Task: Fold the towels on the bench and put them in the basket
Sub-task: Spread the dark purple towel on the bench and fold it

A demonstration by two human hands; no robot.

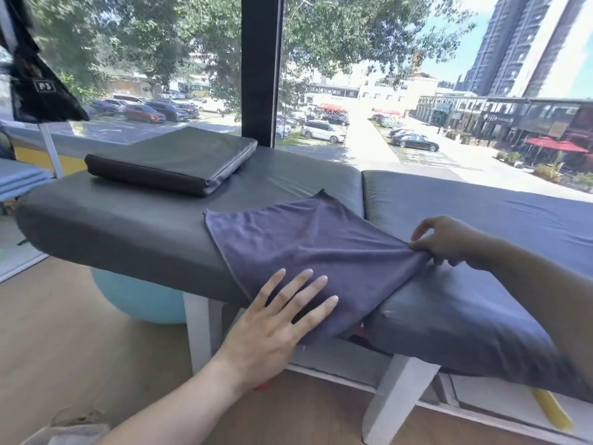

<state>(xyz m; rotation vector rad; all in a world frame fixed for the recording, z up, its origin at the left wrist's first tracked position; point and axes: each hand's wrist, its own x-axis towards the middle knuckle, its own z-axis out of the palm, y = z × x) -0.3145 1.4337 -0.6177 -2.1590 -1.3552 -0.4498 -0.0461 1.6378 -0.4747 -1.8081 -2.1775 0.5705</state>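
A purple-grey towel (308,242) lies across the padded grey bench (128,220), spanning the gap between its two cushions and hanging over the front edge. My left hand (276,326) rests flat, fingers spread, on the towel's near hanging part. My right hand (449,242) pinches the towel's right corner, which is bunched and pulled taut toward it. At the bottom left corner a pale rim shows, possibly the basket (67,428); most of it is out of frame.
A dark flat cushion (173,162) lies on the bench's far left. A light blue exercise ball (141,300) sits under the bench by its white legs (394,399). Folded blue cloths (19,181) are at the left edge. A large window stands behind the bench.
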